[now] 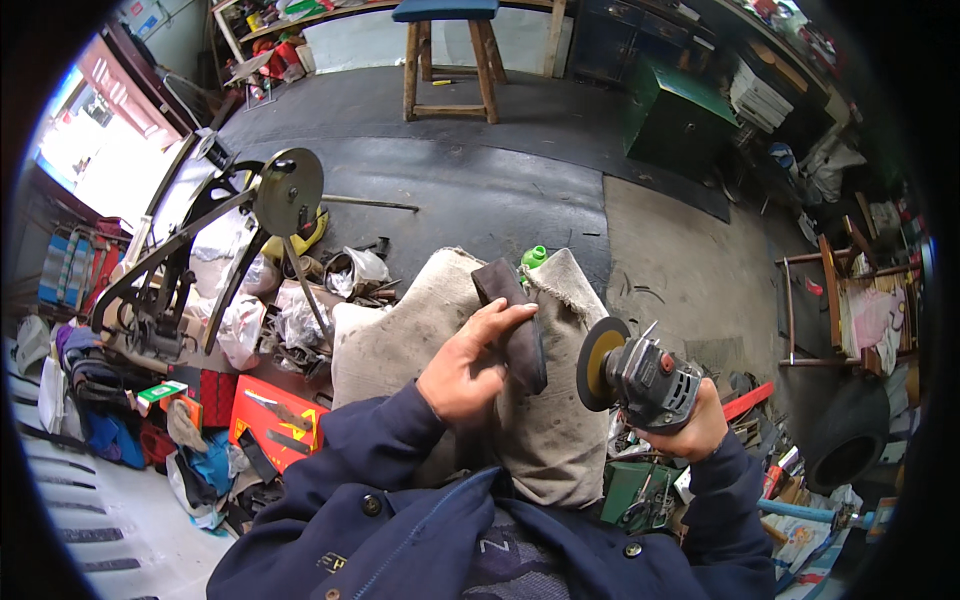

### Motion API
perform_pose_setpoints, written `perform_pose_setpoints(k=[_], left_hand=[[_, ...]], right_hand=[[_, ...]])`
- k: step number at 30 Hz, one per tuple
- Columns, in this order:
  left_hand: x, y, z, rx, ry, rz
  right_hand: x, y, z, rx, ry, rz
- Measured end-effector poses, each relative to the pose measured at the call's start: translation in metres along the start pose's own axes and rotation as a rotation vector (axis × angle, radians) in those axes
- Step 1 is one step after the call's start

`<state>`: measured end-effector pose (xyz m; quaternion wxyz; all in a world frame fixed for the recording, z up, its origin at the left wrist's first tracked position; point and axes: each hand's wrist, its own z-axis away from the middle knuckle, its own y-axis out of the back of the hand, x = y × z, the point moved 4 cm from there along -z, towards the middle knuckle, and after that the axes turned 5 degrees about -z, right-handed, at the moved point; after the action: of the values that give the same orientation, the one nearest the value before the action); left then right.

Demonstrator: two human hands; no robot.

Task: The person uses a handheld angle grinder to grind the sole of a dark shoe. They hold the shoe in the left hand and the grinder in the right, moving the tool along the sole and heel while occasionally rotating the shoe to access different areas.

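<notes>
We see 2 hands at work over a lap covered by a grey burlap cloth (560, 440). The left hand (468, 368) lies on a dark strip of rubber (512, 322) that rests on the cloth; the fingers (500, 318) stretch out flat along the strip's near edge, pressing it down rather than wrapping round it, and the thumb sits beside the strip's lower end. The strip runs from above the fingertips down past the knuckles, tilted a little to the right.

The right hand (690, 428) is clenched round the body of an angle grinder (655, 380), its fingers folded under the grey housing. The grinder's disc (602, 362) stands upright just to the right of the left hand's fingers, close to the strip's lower end but apart from it.

Beyond the left fingertips a green bottle cap (535, 256) peeks over the cloth. To the left of the left wrist lies an orange tool case (278, 418).
</notes>
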<state>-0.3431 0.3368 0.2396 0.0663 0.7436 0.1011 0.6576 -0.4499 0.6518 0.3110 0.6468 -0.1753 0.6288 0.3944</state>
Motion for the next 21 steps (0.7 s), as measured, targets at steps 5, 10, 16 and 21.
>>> perform_pose_setpoints(k=[5,10,16,21], left_hand=[[-0.020,-0.010,-0.013,0.251,0.163,0.724],[-0.030,-0.015,-0.031,0.443,0.277,0.944],[-0.040,-0.023,-0.019,0.552,0.425,1.102],[-0.057,-0.030,-0.016,0.383,0.497,1.316]], right_hand=[[-0.003,-0.008,0.002,-0.037,0.019,-0.027],[-0.004,-0.012,0.003,-0.059,0.056,0.071],[-0.005,-0.016,0.001,-0.085,0.044,0.079],[-0.012,-0.023,-0.006,-0.118,0.034,0.026]])
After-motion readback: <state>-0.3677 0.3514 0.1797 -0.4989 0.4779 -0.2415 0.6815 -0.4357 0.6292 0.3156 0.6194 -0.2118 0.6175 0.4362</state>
